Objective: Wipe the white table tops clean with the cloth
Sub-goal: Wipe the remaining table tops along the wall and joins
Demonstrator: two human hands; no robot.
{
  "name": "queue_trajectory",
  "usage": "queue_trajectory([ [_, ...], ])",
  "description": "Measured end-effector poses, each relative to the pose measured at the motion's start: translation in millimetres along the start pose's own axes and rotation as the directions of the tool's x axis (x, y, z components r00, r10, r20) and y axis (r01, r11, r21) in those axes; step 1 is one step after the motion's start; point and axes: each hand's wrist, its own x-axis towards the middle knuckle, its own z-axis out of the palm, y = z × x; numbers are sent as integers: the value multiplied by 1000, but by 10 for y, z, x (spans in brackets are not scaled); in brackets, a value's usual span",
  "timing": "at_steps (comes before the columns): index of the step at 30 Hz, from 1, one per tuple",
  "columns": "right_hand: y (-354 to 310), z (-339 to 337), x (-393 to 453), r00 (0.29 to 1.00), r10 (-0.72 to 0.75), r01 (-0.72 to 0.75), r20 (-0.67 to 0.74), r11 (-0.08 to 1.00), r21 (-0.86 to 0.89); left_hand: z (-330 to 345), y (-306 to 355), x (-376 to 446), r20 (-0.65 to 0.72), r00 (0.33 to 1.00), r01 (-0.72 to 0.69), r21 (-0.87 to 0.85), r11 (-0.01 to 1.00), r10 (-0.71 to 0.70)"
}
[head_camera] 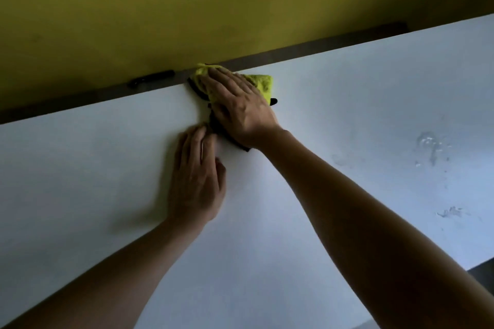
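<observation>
White table top fills most of the view, with a mustard-yellow wall behind it and a dark strip running along the gap at the back edge. The yellow microfibre cloth, which has a black trim, sits right up at that back edge, around 12 o'clock from where the person stands. Their right hand lies flat on top of it, fingers straight and spread, pressing it down rather than gripping it. The left hand is just beside it at about 7 o'clock from the cloth, resting palm-down on the bare surface with fingers relaxed, holding nothing; its fingertips come close to the cloth's black edge, but I can't tell if they touch. As for progress, I'd say it's partway at best: out at 3 o'clock there are smears and wet-looking blotches, and a smaller mark lower down, so that side doesn't look done. The middle and left look pretty clean to me. There's also some small dark object sitting in the gap by the wall; no idea what it is.
</observation>
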Motion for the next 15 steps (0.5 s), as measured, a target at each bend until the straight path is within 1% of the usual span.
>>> queue_trajectory([
  [1, 114, -51, -52, 999, 53, -53, -11, 999, -2, -10, 7, 16, 1, 1000, -6, -11, 1000, 6],
  [2, 257, -120, -107, 990, 138, -139, -37, 990, -9, -17, 12, 23, 6, 1000, -8, -18, 1000, 8],
  [4, 639, -304, -202, 934, 337, -342, -120, 939, -23, -25, 14, 19, 14, 1000, 1, -18, 1000, -1],
  [6, 1037, -517, -303, 834, 515, -532, -199, 846, -39, -10, 1, 13, 14, 1000, -1, -24, 1000, 1],
  [8, 1304, -667, -360, 723, 652, -675, -230, 737, -34, 4, -8, 14, 12, 1000, -7, -25, 1000, 7],
  [10, 1332, -682, -345, 631, 737, -763, -241, 645, -27, 4, -2, 15, 11, 1000, -15, -22, 1000, 15],
  [11, 1253, -650, -307, 606, 755, -786, -250, 618, -38, 0, 0, 21, 11, 1000, -16, -25, 1000, 16],
  [12, 1120, -602, -258, 608, 752, -786, -255, 616, -54, -7, 1, 24, 13, 1000, -15, -29, 999, 16],
  [13, 932, -531, -196, 647, 722, -754, -245, 654, -65, -14, 5, 26, 15, 1000, -12, -31, 999, 13],
  [14, 700, -433, -122, 721, 658, -683, -217, 728, -62, -16, 4, 27, 16, 1000, -9, -28, 1000, 9],
  [15, 443, -324, -45, 816, 553, -567, -168, 822, -48, -15, -2, 28, 17, 1000, -7, -21, 1000, 8],
])
